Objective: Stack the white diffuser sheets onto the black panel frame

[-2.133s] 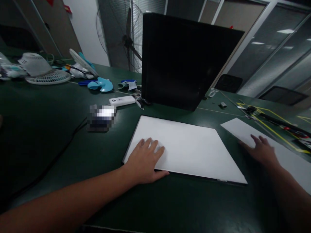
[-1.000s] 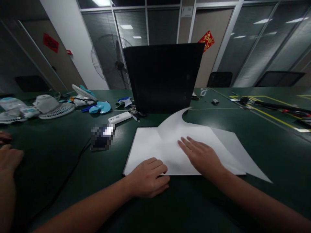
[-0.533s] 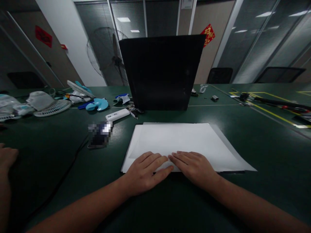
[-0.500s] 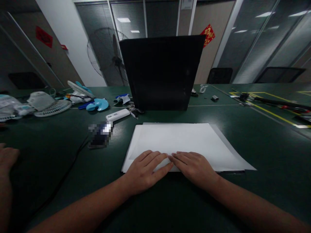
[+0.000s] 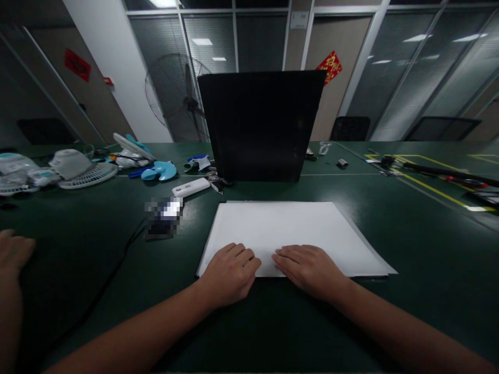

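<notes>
A stack of white paper (image 5: 273, 223) lies on a dark, thin board whose edge shows along the near side. My left hand (image 5: 232, 275) rests on the near left part of the sheets, fingers curled and thumb drawn in against them. Whatever may be inside that curl is hidden. To its right, my right hand (image 5: 310, 270) lies flat on the paper with fingers stretched and close together. A gap of bare paper separates the two hands. At the right, a lower sheet's corner sticks out past the top one.
Behind the paper stands a large black panel (image 5: 261, 127). A white stick-shaped device (image 5: 191, 187), a blurred-out phone-like object (image 5: 166, 218) and fan parts (image 5: 88, 174) lie to the left. Another person's hand (image 5: 15, 249) is at the left edge. Cables and tools (image 5: 448, 171) lie far right.
My left hand has drawn leftward, away from my right hand, and its fingers have curled in. The sheets' right edges lie closer together. The view has tilted slightly upward.
</notes>
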`<state>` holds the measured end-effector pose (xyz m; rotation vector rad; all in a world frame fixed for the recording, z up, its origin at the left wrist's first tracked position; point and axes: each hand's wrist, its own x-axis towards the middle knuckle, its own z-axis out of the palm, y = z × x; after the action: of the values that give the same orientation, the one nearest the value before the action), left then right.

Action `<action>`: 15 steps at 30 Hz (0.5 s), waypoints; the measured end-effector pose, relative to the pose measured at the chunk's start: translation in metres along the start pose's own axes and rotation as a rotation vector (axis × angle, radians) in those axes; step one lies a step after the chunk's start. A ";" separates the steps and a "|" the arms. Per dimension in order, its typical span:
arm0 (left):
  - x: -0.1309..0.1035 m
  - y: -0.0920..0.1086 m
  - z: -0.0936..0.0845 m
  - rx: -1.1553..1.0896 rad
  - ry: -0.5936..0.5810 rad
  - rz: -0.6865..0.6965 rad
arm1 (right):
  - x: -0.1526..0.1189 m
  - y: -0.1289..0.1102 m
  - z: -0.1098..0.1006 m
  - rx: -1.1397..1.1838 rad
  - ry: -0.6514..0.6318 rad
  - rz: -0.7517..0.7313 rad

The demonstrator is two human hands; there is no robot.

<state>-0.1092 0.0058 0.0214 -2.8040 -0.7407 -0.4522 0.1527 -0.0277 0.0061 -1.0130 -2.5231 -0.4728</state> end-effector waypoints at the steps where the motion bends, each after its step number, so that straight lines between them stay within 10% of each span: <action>1: 0.000 0.000 0.000 0.002 0.002 -0.017 | 0.000 0.000 -0.001 0.003 0.008 0.000; 15: 0.004 0.007 -0.014 -0.014 -0.183 -0.209 | 0.002 -0.001 -0.003 0.094 -0.061 -0.033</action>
<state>-0.1055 -0.0021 0.0347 -2.8194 -1.0799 -0.2350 0.1510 -0.0285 0.0094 -0.9660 -2.5929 -0.3344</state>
